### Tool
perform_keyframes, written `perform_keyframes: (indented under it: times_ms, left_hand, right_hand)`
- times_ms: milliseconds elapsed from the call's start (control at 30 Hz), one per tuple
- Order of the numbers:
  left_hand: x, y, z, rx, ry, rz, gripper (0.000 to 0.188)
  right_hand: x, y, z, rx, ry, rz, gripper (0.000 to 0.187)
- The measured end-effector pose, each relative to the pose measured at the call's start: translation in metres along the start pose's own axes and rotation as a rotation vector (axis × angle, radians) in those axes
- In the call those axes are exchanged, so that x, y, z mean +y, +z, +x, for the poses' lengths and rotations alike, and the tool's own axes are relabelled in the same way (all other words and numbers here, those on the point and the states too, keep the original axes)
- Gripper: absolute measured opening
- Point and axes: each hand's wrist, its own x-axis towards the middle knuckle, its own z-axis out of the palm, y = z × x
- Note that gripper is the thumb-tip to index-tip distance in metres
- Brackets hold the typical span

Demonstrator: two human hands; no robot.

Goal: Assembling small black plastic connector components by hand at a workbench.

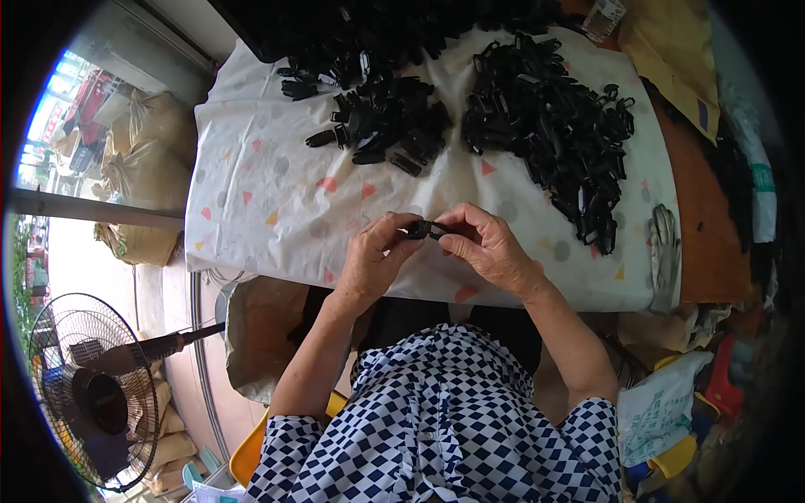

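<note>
Daylight enters at L through lg. opening [59, 251] w/ grey horiz. frame rail [101, 210]; greenery [32, 331] visible beyond. Floor [178, 335] pale, approx. pinkish. Table [713, 260]: brown wood exposed at R, remainder under wht. cloth [268, 180] w/ coloured triangles & grey dots. Blk. fan [99, 394] at lower L. Tan sacks [151, 168] piled nr. opening. Yellow seat edge [246, 453] partly hidden, lower ctr.-L.

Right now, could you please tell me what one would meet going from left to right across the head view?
Black fan, left hand, black plastic item between both hands, right hand, lower white bag with green printing.
</note>
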Motion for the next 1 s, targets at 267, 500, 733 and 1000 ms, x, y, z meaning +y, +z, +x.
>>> perform_keyframes:
  times_ms: [267,500,733,1000]
  left_hand:
    - [0.001,-0.014,-0.009,0.05,0.092,0.077,0.027]
    - [-0.004,-0.028,-0.016,0.021,0.127,0.121,0.029]
    - [-0.014,-0.033,-0.025,0.07,0.198,0.051,0.029]
    - [-0.015,-0.043,-0.03,0.047,0.272,0.069,0.033]
  right_hand:
    - [-0.001,0.013,0.007,-0.026,0.008,-0.091,0.015]
    - [-0.01,0.024,0.012,-0.089,0.088,-0.151,0.014]
    - [-0.015,0.041,0.018,-0.106,0.276,0.12,0.017]
    - [-0.019,0.043,0.024,-0.168,0.495,0.324,0.008]
